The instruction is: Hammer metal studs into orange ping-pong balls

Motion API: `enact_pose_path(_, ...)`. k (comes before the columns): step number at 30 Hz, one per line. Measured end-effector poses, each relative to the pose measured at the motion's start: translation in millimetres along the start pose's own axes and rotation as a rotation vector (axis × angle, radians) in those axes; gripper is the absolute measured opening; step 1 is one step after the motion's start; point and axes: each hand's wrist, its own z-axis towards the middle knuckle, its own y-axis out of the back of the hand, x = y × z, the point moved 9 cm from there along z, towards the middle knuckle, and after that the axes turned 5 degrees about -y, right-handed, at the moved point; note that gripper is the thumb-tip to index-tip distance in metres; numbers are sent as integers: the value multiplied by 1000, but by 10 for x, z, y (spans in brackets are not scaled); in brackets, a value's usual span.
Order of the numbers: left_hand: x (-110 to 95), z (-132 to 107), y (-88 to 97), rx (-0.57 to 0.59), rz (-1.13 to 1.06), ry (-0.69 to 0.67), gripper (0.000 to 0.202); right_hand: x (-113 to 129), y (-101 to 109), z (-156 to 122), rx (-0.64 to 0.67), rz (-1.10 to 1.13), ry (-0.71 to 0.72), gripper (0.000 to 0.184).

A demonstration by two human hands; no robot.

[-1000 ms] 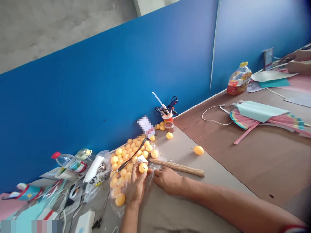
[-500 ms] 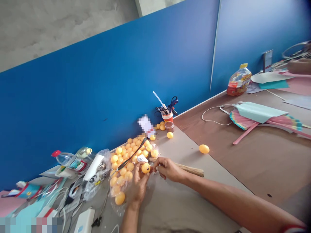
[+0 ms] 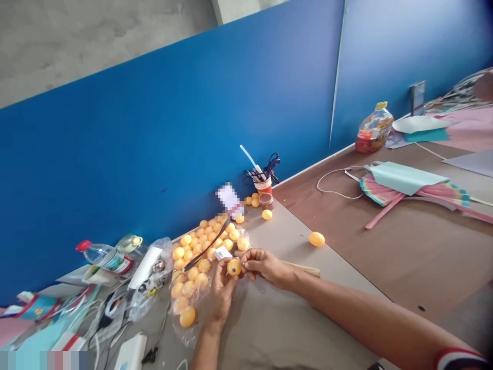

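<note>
My left hand [image 3: 220,292] holds an orange ball [image 3: 233,266] between its fingertips, just above the table. My right hand [image 3: 265,266] is closed in a pinch at the right side of the same ball; whether anything small sits in that pinch I cannot make out. Right behind them lies a clear plastic bag [image 3: 185,336] with several orange balls [image 3: 200,246] spilling out of it. A wooden stick [image 3: 304,267] lies on the table partly hidden behind my right hand. One loose orange ball [image 3: 316,239] rests further right.
A blue partition [image 3: 173,133] runs along the table's far edge. A red cup of pens [image 3: 264,182] and a small jar [image 3: 266,200] stand against it. Bottles [image 3: 106,254], cables and packets crowd the left. A folded paper fan [image 3: 416,187], a white cable [image 3: 335,182] and a plastic jug [image 3: 373,128] lie at right.
My right hand has lifted off the table beside the stick and come to the ball in my left hand. The loose ball at right has rolled a little.
</note>
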Motion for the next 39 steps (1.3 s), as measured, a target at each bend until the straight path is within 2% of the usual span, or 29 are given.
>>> enact_pose_path(8, -11, -1, -19, -28, 18, -2, 36, -40, 10, -7, -56, -111, 14, 29)
enact_pose_path(17, -24, -11, -106, 8, 68, 25, 39, -76, 42, -21, -114, -180, -15, 21)
enact_pose_path(21, -65, -19, -29, -63, 67, 4, 39, -42, 42, -17, -87, -191, 9, 8)
enact_pose_path(23, -144, -33, 45, -135, 118, -19, 38, 2, 47, -29, -82, -328, 34, 6)
enact_pose_path(25, -203, -48, 111, -189, 200, -16, 37, 100, 23, -66, -88, -620, 137, 9)
enact_pose_path(27, -190, -52, 140, -187, 277, 23, 40, 179, -79, -134, -65, -972, 289, 12)
enact_pose_path(30, -172, -47, 207, -220, 275, -20, 47, 107, -232, -217, 22, -1352, 386, 18)
enact_pose_path(32, -120, -40, 227, -219, 279, -25, 46, 38, -272, -239, 57, -1465, 368, 19)
enact_pose_path(35, -67, -34, 233, -224, 298, -11, 42, 64, -293, -249, 34, -1493, 368, 16)
enact_pose_path(37, -79, -33, 209, -223, 283, -20, 42, 172, -268, -245, -44, -1502, 394, 14)
enact_pose_path(39, -107, -35, 179, -222, 280, -29, 42, 318, -175, -232, -188, -1554, 402, 19)
